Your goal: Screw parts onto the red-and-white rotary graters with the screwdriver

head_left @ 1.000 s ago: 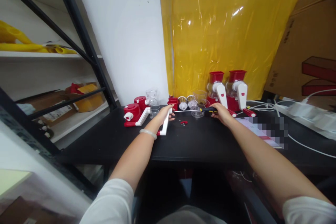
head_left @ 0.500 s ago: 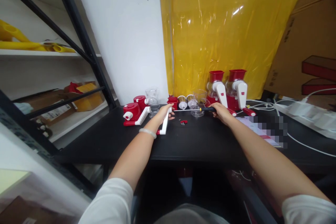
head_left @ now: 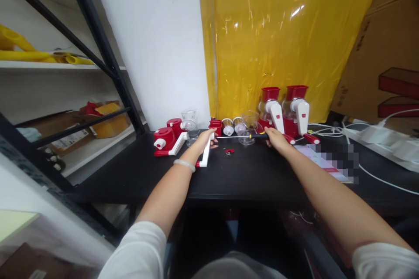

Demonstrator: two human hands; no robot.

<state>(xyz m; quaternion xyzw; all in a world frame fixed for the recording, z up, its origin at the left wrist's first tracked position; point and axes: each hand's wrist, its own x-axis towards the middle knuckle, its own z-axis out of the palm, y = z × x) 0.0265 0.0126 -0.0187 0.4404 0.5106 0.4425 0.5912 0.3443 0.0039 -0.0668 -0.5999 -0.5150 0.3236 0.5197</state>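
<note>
My left hand is closed around the upper end of a white crank handle, whose red grip points down toward my wrist. In my right hand is a screwdriver with a black and yellow handle, held level. Its long thin shaft reaches left and its tip meets the top of the crank handle; the exact contact is too small to make out. Below the shaft, a small red piece lies on the black table with a few tiny screws beside it.
Two assembled red and white rotary graters stand at the back right. Red grater bases sit at the left. Drum blades and clear plastic parts line the back. A tablet, cables and a power strip lie right.
Both hands stay almost in place. My right hand's grip on the screwdriver handle has shifted slightly; the crank handle keeps its position.
</note>
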